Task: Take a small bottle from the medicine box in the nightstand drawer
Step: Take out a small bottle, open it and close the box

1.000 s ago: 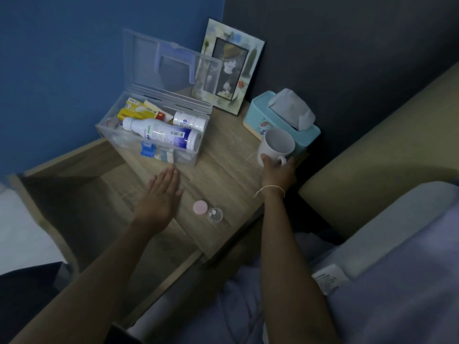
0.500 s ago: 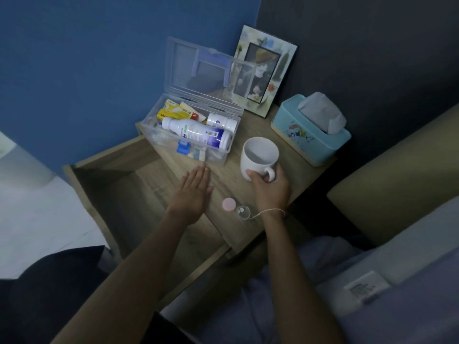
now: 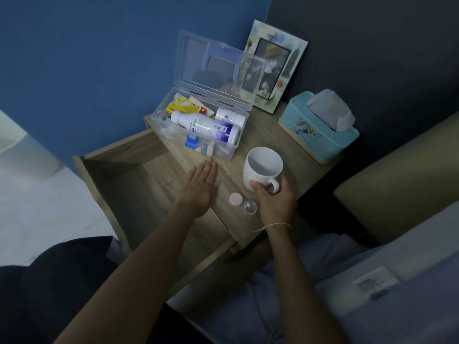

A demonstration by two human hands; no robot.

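- The small bottle (image 3: pixel 249 207), clear with a few pale pills showing inside, stood uncapped on the front part of the nightstand top (image 3: pixel 268 135), with its pink cap (image 3: pixel 236 199) lying just beside it on the left.
- The medicine box (image 3: pixel 198 130), a clear plastic case, sat farther back on the same top, its lid (image 3: pixel 218 68) propped open and upright; inside lay a large white bottle (image 3: pixel 206 127) on its side, a smaller white bottle (image 3: pixel 229 117) behind it, and yellow packets (image 3: pixel 182 106).
- The nightstand drawer (image 3: pixel 139 192) was pulled out to the left of the top, its wooden floor bare.
- Behind the box a picture frame (image 3: pixel 275 68) leaned against the dark wall, and a blue tissue box (image 3: pixel 318 132) stood to the right of it.
- A blue wall ran behind the drawer, pale floor showed at the left, and bedding with a sewn label filled the lower right.
- The right hand (image 3: pixel 274 199) grasped a white mug (image 3: pixel 263 170) by its handle, thumb pressed on the mug's wall, right next to the small bottle.
- The left hand (image 3: pixel 201 187) was released and flat, fingers together, palm down at the edge of the nightstand top over the drawer, holding nothing; whether it touched the wood could not be told.
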